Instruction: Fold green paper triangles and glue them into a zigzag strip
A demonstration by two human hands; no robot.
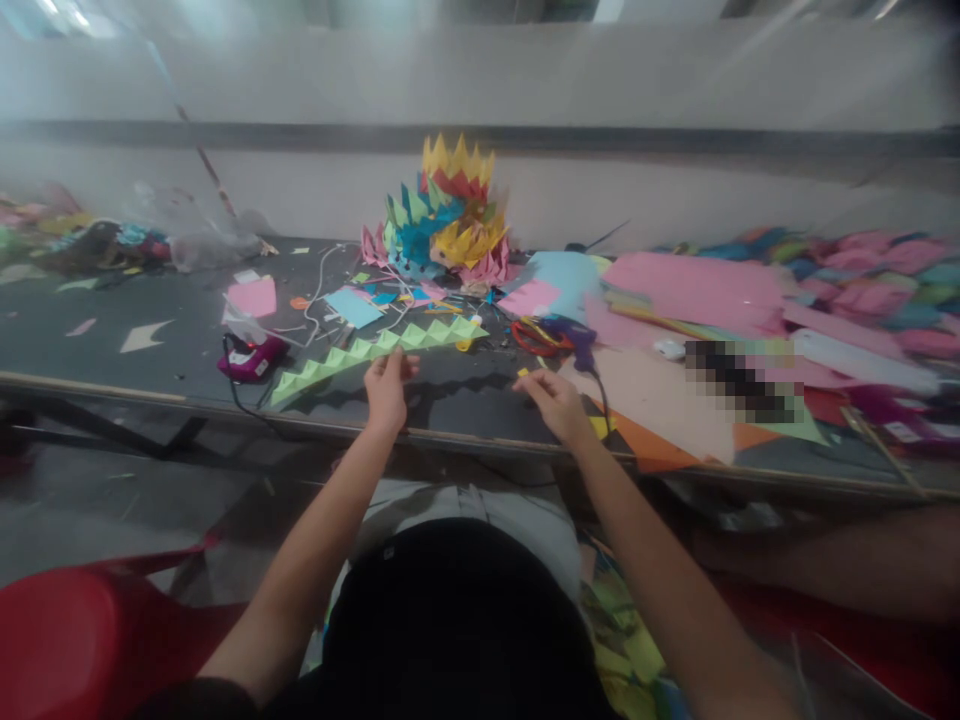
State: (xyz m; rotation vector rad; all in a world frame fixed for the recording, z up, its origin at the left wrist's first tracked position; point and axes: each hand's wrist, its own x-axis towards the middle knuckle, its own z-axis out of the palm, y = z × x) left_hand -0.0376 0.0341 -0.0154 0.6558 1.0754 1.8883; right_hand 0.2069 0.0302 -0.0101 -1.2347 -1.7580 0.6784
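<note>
My left hand pinches the lower edge of a long light-green folded paper strip. The strip has a zigzag of triangular points and slants up to the right above the dark table. To the right, my right hand is closed with a small yellow paper piece at its fingertips. Behind the strip stand crown-like folded paper pieces in yellow, red, blue, green and pink. Red-handled scissors lie beyond my right hand.
A purple device with a black cord sits at the left. Pink sheets and an orange sheet cover the right side. A red stool stands at the lower left. Another person's bare limb shows at the right.
</note>
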